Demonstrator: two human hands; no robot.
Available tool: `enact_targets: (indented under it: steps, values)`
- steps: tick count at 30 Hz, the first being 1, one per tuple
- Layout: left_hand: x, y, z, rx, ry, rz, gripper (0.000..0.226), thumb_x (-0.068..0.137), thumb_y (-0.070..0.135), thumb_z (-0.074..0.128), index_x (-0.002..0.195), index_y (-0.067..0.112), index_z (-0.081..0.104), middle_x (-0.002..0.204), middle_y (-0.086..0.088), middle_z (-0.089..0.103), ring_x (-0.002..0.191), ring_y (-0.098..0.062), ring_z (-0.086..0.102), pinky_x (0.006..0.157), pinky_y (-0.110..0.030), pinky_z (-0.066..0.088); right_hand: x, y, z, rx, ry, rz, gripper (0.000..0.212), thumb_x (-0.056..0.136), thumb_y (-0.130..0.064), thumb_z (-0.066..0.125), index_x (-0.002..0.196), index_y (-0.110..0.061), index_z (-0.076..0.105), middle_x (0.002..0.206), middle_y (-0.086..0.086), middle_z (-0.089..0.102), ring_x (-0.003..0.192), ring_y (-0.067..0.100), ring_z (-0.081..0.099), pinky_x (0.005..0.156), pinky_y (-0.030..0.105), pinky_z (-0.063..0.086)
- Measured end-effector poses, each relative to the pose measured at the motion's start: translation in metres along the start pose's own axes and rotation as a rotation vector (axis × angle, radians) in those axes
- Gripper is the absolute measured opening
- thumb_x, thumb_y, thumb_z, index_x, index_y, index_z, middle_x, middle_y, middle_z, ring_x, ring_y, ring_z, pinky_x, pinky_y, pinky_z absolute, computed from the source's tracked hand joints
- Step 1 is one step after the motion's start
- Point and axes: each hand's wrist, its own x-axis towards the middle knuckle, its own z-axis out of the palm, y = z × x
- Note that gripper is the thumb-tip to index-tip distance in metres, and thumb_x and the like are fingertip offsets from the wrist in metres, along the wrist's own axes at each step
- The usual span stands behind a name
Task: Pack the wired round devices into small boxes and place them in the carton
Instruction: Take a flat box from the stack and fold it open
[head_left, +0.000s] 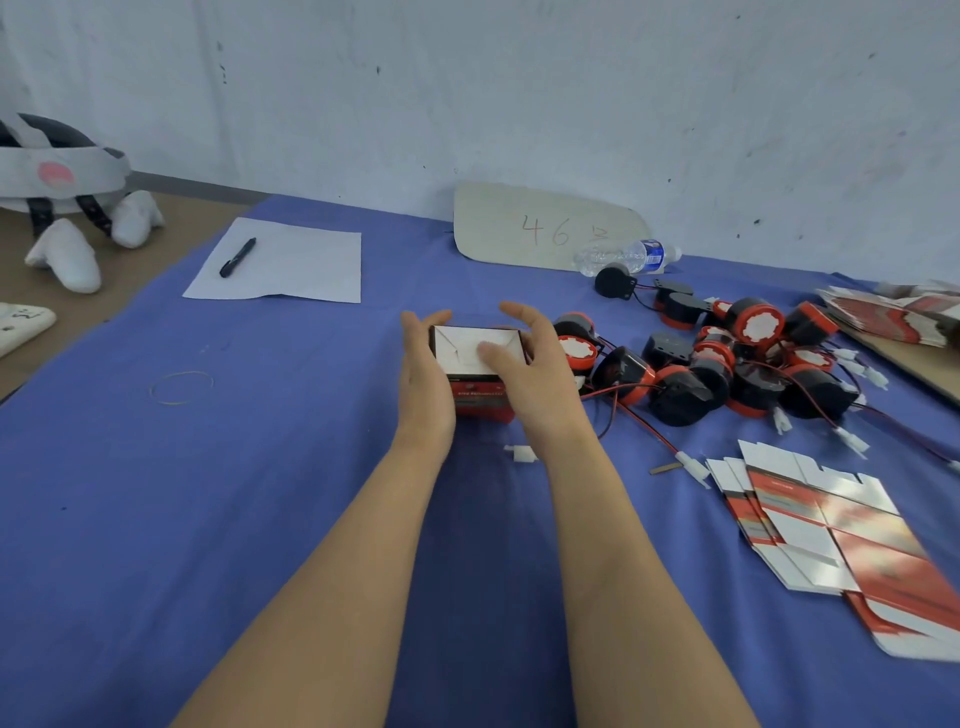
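- The left hand (423, 364) lies flat and straight-fingered against the left side of the small red-and-white cardboard box (462, 349).
- The right hand (537, 366) cups the box's right side, thumb pressing a white top flap. The box stands on the blue cloth-covered surface (260, 467).
- Risk: the flaps look only half tucked, so uneven thumb pressure could crease one or let it spring open.
- Risk: a white plug connector (522, 453) lies just beside the box. If it belongs to a device inside, the wire could get trapped.
- The black-and-red round wired devices (727, 364) are heaped near the right hand, wires tangled. No carton is visible.
- Writing: the pale cardboard sign (545, 228) reads "46" in red; the box's print is too blurred.
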Motion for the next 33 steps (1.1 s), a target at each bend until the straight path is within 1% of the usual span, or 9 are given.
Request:
enact_targets:
  steps: [4, 13, 16, 18, 20, 23, 27, 30, 33]
  values:
    - [-0.001, -0.001, 0.003, 0.049, 0.044, 0.083, 0.054, 0.101, 0.051, 0.014, 0.099, 0.024, 0.061, 0.086, 0.004, 0.064, 0.063, 0.003, 0.060, 0.053, -0.010, 0.045, 0.000, -0.004, -0.003, -0.142, -0.038, -0.051, 0.028, 0.089, -0.008, 0.057, 0.108, -0.029, 0.058, 0.103, -0.010, 0.059, 0.098, 0.013, 0.059, 0.080, 0.026, 0.052]
    - [-0.005, -0.004, 0.004, 0.096, 0.016, 0.194, 0.050, 0.103, 0.045, 0.018, 0.099, 0.021, 0.061, 0.095, 0.001, 0.065, 0.079, -0.008, 0.060, 0.063, -0.012, 0.047, 0.000, -0.004, -0.003, -0.217, 0.005, -0.105, 0.028, 0.087, -0.005, 0.055, 0.095, -0.032, 0.052, 0.103, -0.007, 0.057, 0.093, 0.012, 0.057, 0.072, 0.020, 0.048]
    - [-0.005, -0.002, 0.004, 0.156, 0.040, 0.268, 0.045, 0.104, 0.040, 0.018, 0.116, 0.024, 0.059, 0.113, 0.004, 0.060, 0.099, -0.011, 0.057, 0.082, -0.019, 0.045, -0.003, -0.004, -0.002, -0.122, -0.002, -0.111, 0.025, 0.088, -0.007, 0.055, 0.094, -0.031, 0.055, 0.096, -0.013, 0.058, 0.084, 0.000, 0.057, 0.067, 0.015, 0.048]
    - [-0.002, -0.004, 0.003, 0.282, 0.106, 0.304, 0.045, 0.104, 0.037, 0.017, 0.136, 0.025, 0.047, 0.136, 0.003, 0.047, 0.126, -0.013, 0.042, 0.106, -0.027, 0.033, -0.004, -0.007, 0.000, -0.037, 0.071, -0.166, 0.017, 0.091, -0.010, 0.055, 0.092, -0.026, 0.060, 0.088, -0.015, 0.060, 0.074, -0.008, 0.054, 0.065, 0.009, 0.044]
    - [0.003, -0.006, 0.002, 0.356, 0.154, 0.214, 0.049, 0.104, 0.039, 0.017, 0.146, 0.022, 0.034, 0.149, 0.000, 0.035, 0.138, -0.014, 0.028, 0.111, -0.025, 0.019, -0.003, -0.010, 0.001, 0.086, 0.196, -0.226, 0.013, 0.092, -0.009, 0.055, 0.087, -0.019, 0.061, 0.084, -0.009, 0.061, 0.070, -0.008, 0.053, 0.066, 0.006, 0.042]
    - [0.007, -0.005, -0.001, 0.299, 0.089, -0.023, 0.049, 0.102, 0.042, 0.021, 0.122, 0.016, 0.058, 0.129, -0.008, 0.057, 0.118, -0.025, 0.052, 0.101, -0.030, 0.037, -0.001, -0.009, 0.004, 0.150, 0.317, -0.255, 0.013, 0.092, -0.004, 0.054, 0.088, -0.016, 0.058, 0.087, -0.006, 0.062, 0.076, -0.004, 0.057, 0.071, 0.008, 0.043]
    - [0.007, 0.006, -0.003, 0.102, -0.005, -0.199, 0.037, 0.096, 0.035, 0.035, 0.098, 0.013, 0.064, 0.101, -0.010, 0.069, 0.101, -0.030, 0.065, 0.089, -0.047, 0.054, 0.001, 0.000, 0.004, 0.137, 0.308, -0.188, 0.025, 0.088, 0.007, 0.045, 0.080, -0.015, 0.053, 0.084, -0.012, 0.062, 0.096, 0.001, 0.060, 0.083, 0.016, 0.048]
    - [0.007, 0.004, -0.004, 0.073, 0.025, -0.133, 0.027, 0.094, 0.049, 0.046, 0.093, 0.025, 0.058, 0.103, -0.002, 0.069, 0.099, -0.021, 0.066, 0.092, -0.045, 0.053, 0.003, 0.004, 0.004, 0.147, 0.281, -0.172, 0.027, 0.087, 0.010, 0.041, 0.086, -0.016, 0.049, 0.095, -0.007, 0.062, 0.100, 0.002, 0.059, 0.079, 0.011, 0.049]
    - [0.000, 0.001, -0.002, 0.167, 0.014, 0.066, 0.011, 0.097, 0.040, 0.048, 0.099, 0.033, 0.056, 0.112, 0.005, 0.064, 0.104, -0.013, 0.062, 0.094, -0.044, 0.051, 0.004, 0.014, 0.009, 0.002, 0.388, -0.116, 0.012, 0.094, -0.007, 0.049, 0.103, -0.015, 0.049, 0.112, 0.002, 0.057, 0.104, 0.011, 0.057, 0.081, 0.015, 0.048]
